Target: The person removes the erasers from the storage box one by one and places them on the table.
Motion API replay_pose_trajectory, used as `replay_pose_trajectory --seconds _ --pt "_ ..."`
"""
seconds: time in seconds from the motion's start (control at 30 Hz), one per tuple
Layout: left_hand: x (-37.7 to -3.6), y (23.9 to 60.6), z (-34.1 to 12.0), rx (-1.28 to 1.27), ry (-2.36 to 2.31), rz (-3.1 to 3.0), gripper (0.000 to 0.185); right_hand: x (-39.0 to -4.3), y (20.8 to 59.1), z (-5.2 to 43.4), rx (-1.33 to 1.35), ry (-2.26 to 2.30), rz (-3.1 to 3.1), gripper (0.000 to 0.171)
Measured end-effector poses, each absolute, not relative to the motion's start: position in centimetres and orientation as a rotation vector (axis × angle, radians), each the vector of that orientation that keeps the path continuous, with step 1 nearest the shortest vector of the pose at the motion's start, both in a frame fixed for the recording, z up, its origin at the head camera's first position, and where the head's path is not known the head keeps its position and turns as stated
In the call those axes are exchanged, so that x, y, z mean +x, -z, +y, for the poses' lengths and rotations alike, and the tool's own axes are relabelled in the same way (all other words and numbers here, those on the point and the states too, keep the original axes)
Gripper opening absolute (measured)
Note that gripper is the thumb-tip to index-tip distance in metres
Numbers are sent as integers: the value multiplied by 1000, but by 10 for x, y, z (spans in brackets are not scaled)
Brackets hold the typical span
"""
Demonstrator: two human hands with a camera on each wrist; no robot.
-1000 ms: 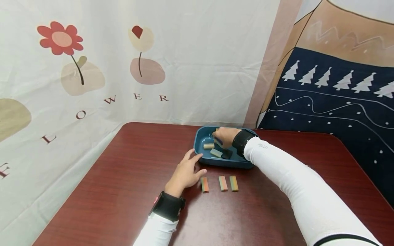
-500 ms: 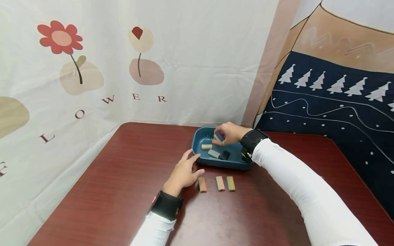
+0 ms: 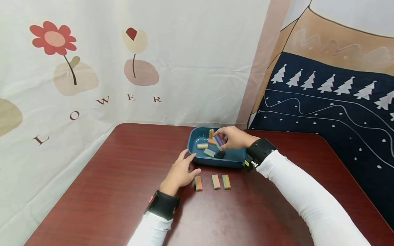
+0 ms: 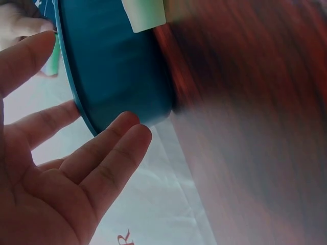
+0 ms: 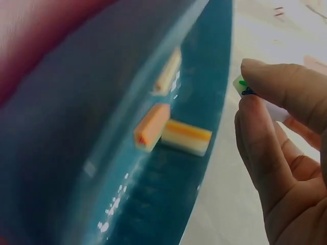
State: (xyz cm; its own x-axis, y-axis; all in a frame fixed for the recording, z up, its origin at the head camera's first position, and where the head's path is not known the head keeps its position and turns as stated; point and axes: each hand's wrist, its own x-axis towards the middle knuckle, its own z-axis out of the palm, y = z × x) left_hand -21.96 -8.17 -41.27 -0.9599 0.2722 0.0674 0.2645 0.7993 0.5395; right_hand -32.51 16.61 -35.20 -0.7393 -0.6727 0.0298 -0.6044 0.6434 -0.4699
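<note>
the right hand (image 3: 235,138) pinches a small purple-and-green striped block (image 3: 218,141) over the glossy blue plastic tub (image 3: 223,163), its slimness suiting fingertips; the left hand (image 3: 178,173), fingers spread, touches the rim at eight o'clock, apparently steadying it.

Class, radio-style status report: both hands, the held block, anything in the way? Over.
Right hand pinching purple-and-green block above blue tray. Left hand at tray rim. Three striped blocks on table, outside tray. Nothing seen blocking the held block.
</note>
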Motion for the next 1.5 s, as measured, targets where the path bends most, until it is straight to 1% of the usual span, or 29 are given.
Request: replay_pose_trajectory --seconds 0.53,0.77,1.07,1.23,1.4,1.5 --pt "-224 413 -88 406 -897 2988 66 -269 357 168 -1082 962 2815 53" --pt "-223 416 -89 408 -907 2976 67 -246 365 176 -944 1043 2806 53" --pt "-222 416 -87 414 -882 2968 68 -220 385 192 -745 1124 2750 49" --pt "-222 416 -84 423 -878 2964 68 -213 395 198 -719 1043 2739 49" --pt "-221 415 -80 423 -860 2976 69 -214 403 201 -728 936 2732 48" --pt "-220 414 -77 417 -869 2973 68 -215 407 203 -688 899 2726 48"
